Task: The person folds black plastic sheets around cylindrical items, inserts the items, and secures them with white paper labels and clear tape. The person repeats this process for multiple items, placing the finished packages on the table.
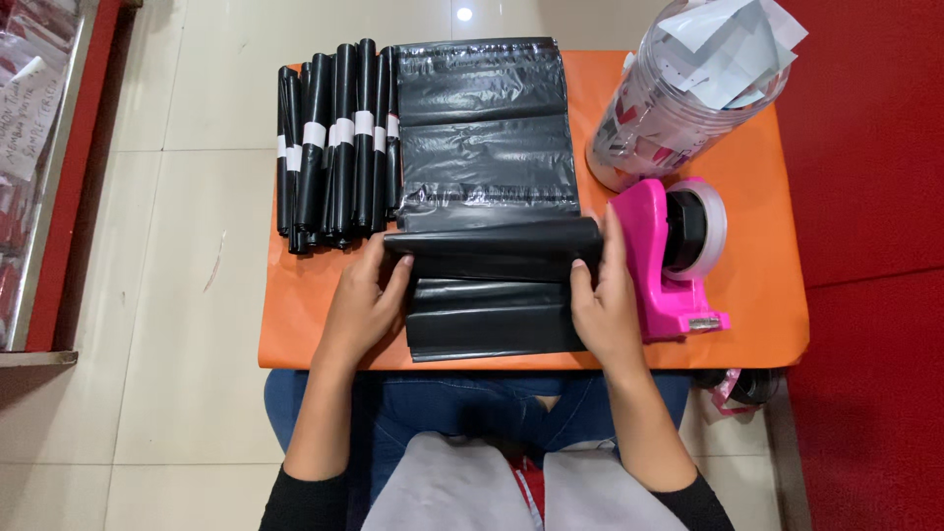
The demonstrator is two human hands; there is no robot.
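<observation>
So both hands are on a stack of black plastic bags point(492, 285) lying in the middle of the small orange table point(767, 285). Left hand point(362, 307) and right hand point(605, 300) each pinch an end of the half-rolled fold, thumbs tucked under. Finished rolls point(339, 138) with white tape bands sit at the far left, and a pink tape dispenser point(669, 261) is just beside the right hand. Slippery plastic, so I'd guess the roll could spring loose or go crooked if one side's grip eases.
</observation>
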